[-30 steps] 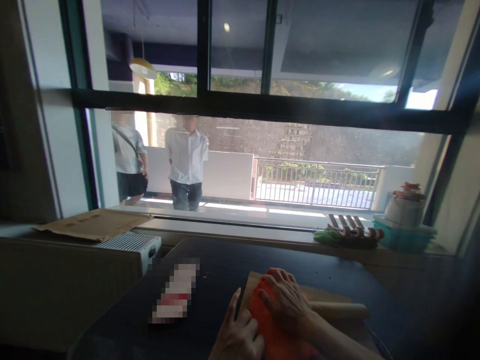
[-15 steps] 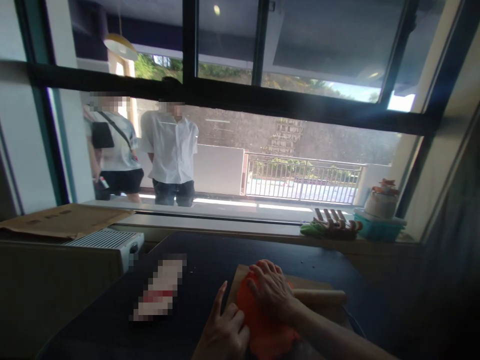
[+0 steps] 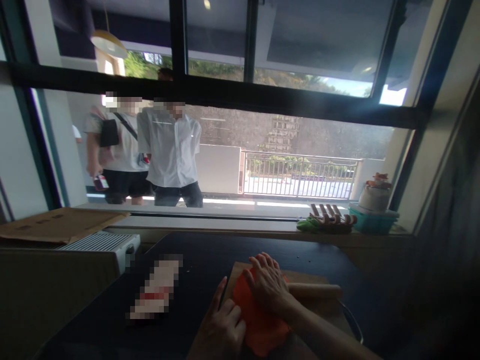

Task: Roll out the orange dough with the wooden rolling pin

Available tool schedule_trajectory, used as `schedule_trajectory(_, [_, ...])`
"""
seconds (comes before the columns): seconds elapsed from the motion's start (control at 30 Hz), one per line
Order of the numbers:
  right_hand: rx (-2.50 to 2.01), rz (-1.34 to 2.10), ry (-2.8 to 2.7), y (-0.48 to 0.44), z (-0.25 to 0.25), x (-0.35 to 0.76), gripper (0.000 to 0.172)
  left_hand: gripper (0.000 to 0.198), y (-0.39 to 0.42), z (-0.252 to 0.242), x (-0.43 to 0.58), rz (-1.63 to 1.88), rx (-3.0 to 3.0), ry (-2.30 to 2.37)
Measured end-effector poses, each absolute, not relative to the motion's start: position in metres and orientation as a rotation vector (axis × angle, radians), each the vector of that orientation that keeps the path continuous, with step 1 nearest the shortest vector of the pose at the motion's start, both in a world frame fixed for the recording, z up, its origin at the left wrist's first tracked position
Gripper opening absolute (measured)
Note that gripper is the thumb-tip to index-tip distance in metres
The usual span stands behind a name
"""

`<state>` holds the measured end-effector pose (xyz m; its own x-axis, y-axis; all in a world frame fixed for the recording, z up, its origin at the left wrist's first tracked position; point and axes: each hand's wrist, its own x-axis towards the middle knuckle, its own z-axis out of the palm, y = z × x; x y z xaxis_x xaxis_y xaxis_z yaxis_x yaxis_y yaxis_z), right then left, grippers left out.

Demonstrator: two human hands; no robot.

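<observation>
Right hand (image 3: 268,285): fingers nearly straight, slightly spread, laid flat over bright orange, rounded, dough-like sheet (image 3: 260,327), seemingly to steady it; nothing gripped. Left hand (image 3: 221,325): index finger extended, other fingers curled at sheet's left edge; cannot tell whether they pinch it. Sheet lies on tan, flat, wooden-looking board (image 3: 238,271), probably keeping it off dark, smooth table (image 3: 210,255). Pale, cylindrical, wooden-looking rolling pin (image 3: 318,290) rests on board beyond right wrist, apparently placed to leave hands room. Farther off, teal plastic box (image 3: 373,222) on pale window sill (image 3: 225,223).
</observation>
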<state>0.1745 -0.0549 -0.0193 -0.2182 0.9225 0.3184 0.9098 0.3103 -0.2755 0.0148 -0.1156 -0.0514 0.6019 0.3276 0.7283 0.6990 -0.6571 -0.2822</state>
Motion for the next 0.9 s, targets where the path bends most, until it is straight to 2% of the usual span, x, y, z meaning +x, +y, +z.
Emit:
schedule_trajectory(0.13, [-1.583, 0.07, -2.201, -0.064, -0.024, 0.178, 0.046, 0.022, -0.118, -0.048, 0.014, -0.892, -2.305, -0.823])
schedule_trajectory(0.37, [-1.787, 0.143, -2.151, -0.006, -0.009, 0.175, 0.052, 0.019, -0.115, -0.051, 0.009, -0.904, -2.376, -0.885])
schedule_trajectory(0.63, [-1.624, 0.065, -2.23, -0.053, -0.026, 0.178, 0.048, 0.017, -0.117, -0.05, 0.01, -0.941, -2.422, -0.896])
schedule_trajectory(0.9, [-1.798, 0.043, -2.13, 0.002, -0.008, 0.176, 0.051, 0.019, -0.115, -0.05, 0.008, -0.885, -2.374, -0.896])
